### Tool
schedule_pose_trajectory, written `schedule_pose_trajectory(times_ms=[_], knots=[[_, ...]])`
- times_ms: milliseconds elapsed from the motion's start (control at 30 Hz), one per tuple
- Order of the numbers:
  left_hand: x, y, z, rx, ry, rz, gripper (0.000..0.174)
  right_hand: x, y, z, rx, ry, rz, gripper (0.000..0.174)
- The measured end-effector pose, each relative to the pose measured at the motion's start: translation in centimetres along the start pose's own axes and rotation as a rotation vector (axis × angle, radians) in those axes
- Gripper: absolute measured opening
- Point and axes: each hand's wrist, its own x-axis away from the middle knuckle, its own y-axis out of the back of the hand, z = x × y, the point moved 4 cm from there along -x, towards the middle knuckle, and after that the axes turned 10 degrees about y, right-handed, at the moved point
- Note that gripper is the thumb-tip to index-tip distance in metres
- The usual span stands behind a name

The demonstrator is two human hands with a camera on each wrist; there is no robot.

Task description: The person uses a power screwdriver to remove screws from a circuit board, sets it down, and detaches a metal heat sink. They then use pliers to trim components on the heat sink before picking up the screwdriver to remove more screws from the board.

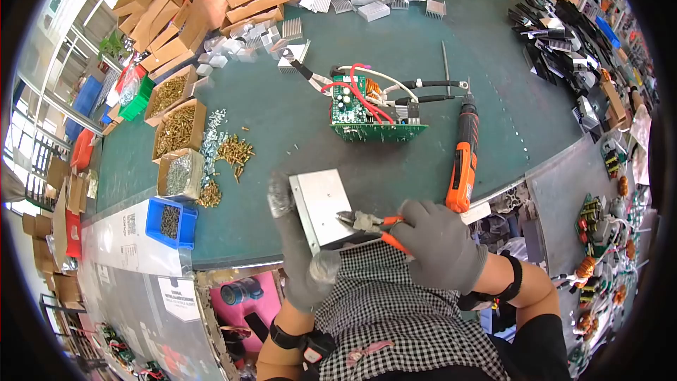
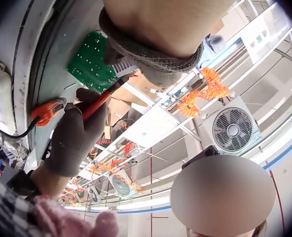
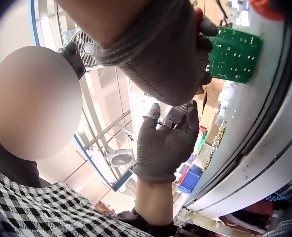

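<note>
My gloved left hand [image 1: 296, 268] grips a silver heatsink [image 1: 323, 201] by its edges, its flat face turned up, close over the table's front edge. Fins on its other side show in the right wrist view. Orange-handled pliers [image 1: 368, 222] are held in my gloved right hand [image 1: 444, 247], their metal tip overlapping the plate's right part in the head view. Beyond the hands stands a green circuit board assembly [image 1: 377, 132] with red, white and black cables. An orange and black power screwdriver [image 1: 462, 169] lies to the right of the board.
Boxes of brass screws [image 1: 176, 127] and a blue bin [image 1: 171, 222] line the left side, with loose brass screws [image 1: 235, 152] beside them. Several heatsinks [image 1: 374, 10] are piled at the back. Black parts [image 1: 553, 49] lie at the far right. A thin rod [image 1: 446, 67] lies behind the screwdriver.
</note>
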Motion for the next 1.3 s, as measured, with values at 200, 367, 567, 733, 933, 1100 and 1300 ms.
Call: schedule_pose_trajectory(times_ms=[200, 367, 567, 733, 933, 1100, 1300], knots=[[0.0, 0.6, 0.3, -0.127, -0.113, -0.112, 0.096, 0.4, -0.7, 0.7, -0.143, 0.018, 0.061, 0.025], [-0.3, 0.6, -0.6, -0.104, -0.076, -0.128, 0.082, 0.2, -0.6, 0.9, -0.078, 0.075, 0.041, 0.025], [-0.9, 1.8, -0.8, 0.054, 0.368, 0.124, 0.082, 0.5, -0.6, 1.2, -0.006, 0.129, 0.099, 0.02], [-1.4, 2.2, 1.2, 0.214, 0.652, 0.467, 0.082, 1.2, -1.4, 1.4, -0.061, 0.127, 0.109, 0.019], [-1.7, 3.4, 1.7, 0.064, 0.451, 0.263, 0.102, 0.8, -1.6, 1.0, -0.248, -0.009, 0.152, 0.031], [0.2, 1.5, 2.8, -0.111, -0.052, -0.051, 0.075, 0.3, -2.7, 1.0, -0.378, -0.095, 0.103, 0.037], [-0.4, 1.6, 2.0, 0.052, 0.123, -0.043, 0.072, -0.5, -2.0, 1.5, -0.263, 0.0, -0.058, 0.033]])
